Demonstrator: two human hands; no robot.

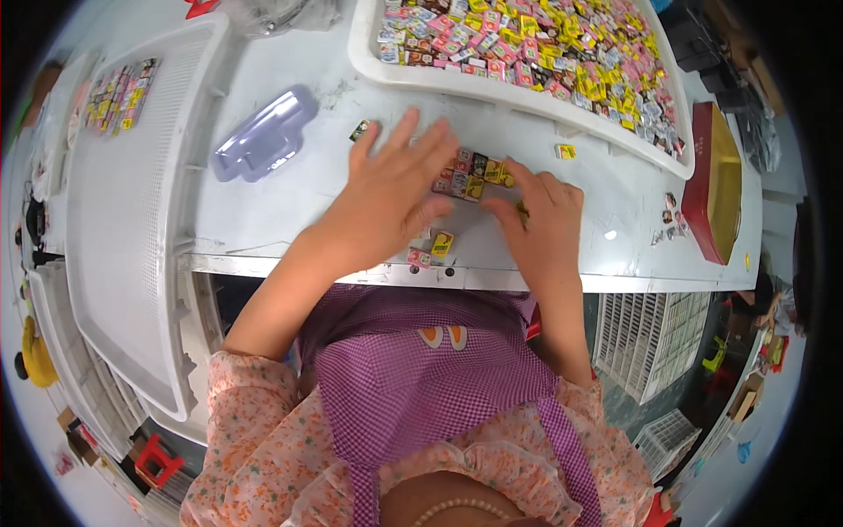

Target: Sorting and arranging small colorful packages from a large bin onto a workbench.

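The white tabletop (632,220) has its front edge close to the body; across its far side stands a large white tray (527,95) heaped with small printed boxes. The left hand (391,184) spreads its fingers over the left end of a two-row block of boxes (465,176); the right hand (546,206) has thumb and forefinger parted at the right end. Left contact cannot be told. The block's long axis runs roughly left to right, between tray wall and edge. A loose yellow box (443,243) lies nearer that edge.

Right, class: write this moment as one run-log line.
left hand: at small multicoloured rectangular blocks | right hand: at their right end | white plastic tray: holds many more
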